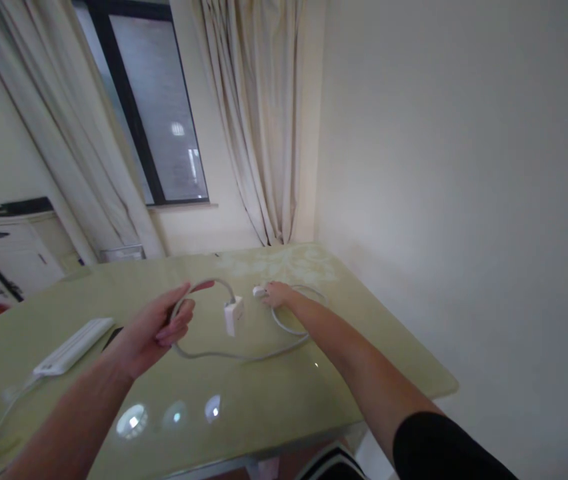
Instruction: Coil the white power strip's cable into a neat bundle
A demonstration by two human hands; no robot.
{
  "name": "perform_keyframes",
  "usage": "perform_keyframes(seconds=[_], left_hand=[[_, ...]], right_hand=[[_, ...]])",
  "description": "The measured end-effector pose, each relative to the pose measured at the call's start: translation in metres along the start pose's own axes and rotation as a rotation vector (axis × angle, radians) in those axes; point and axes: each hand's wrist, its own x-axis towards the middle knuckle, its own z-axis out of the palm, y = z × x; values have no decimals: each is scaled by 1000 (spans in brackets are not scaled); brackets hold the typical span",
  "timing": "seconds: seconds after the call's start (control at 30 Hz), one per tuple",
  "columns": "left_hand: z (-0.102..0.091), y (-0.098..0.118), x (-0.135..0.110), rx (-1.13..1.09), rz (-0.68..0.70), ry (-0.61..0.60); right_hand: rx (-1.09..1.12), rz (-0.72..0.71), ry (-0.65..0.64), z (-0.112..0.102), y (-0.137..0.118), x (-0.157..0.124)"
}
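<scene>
My left hand (169, 320) is closed around a white cable (244, 359), holding part of it above the table. From that grip the cable arches over to a white plug block (235, 316), which hangs to the right of my fingers. Farther right, my right hand (278, 293) reaches down to the tabletop with its fingers closed on a small white plug (259, 291). Around my right wrist the rest of the cable lies in a loose loop on the table.
A white power strip (74, 345) with its own cord lies at the left, beside a dark flat object (113, 337) partly hidden by my left arm. The glossy pale green table (284, 400) meets a wall on the right. A white cabinet (9, 247) stands at the far left.
</scene>
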Motion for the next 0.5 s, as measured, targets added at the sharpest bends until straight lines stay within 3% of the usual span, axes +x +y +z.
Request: perform_keyframes(seconds=[0.13,0.27,0.33,0.4,0.5], left_hand=[[-12,-2,-28,210,36,35],[-33,-6,-30,589,88,53],[-47,-9,-20,766,124,66],[-62,-9,-9,895,173,125],[-85,-1,4,992,303,370]], right_hand=[[-74,98,-40,11,4,4],[-52,132,91,-21,5,12],[-27,130,255,-58,8,17],[-10,119,465,-109,11,17],[-34,69,763,-203,13,1]])
